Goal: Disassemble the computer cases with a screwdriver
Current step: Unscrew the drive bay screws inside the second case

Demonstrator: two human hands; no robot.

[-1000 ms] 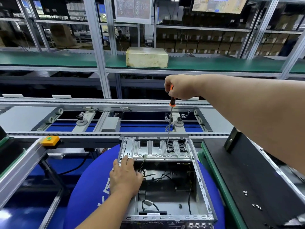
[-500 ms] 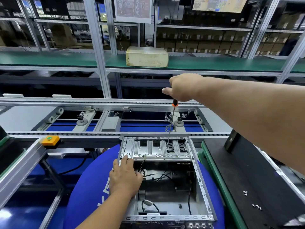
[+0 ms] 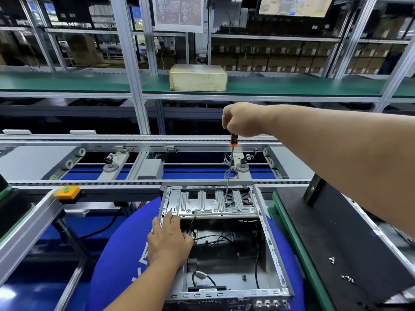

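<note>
An open grey metal computer case [image 3: 272, 245] lies on a round blue mat [image 3: 119, 250] in front of me. A ribbed silver drive bracket [image 3: 208, 205] spans its far end, and black cables lie inside. My right hand [image 3: 243, 118] grips the black and orange handle of a long screwdriver [image 3: 229, 173], held upright. The tip stands on a screw in the bracket, right of its middle. My left hand [image 3: 168, 240] rests on the case's left wall, fingers spread toward the bracket's near left corner.
A black case panel [image 3: 341, 243] lies at the right with loose screws [image 3: 347, 278] on it. A conveyor frame [image 3: 139, 142] runs behind the case, with an orange button box [image 3: 67, 191] at the left. A beige box [image 3: 198, 77] sits on the green shelf beyond.
My right hand has shifted its hold on the screwdriver handle, turning it, while the tip stays on the same screw. My left hand and the case have not moved.
</note>
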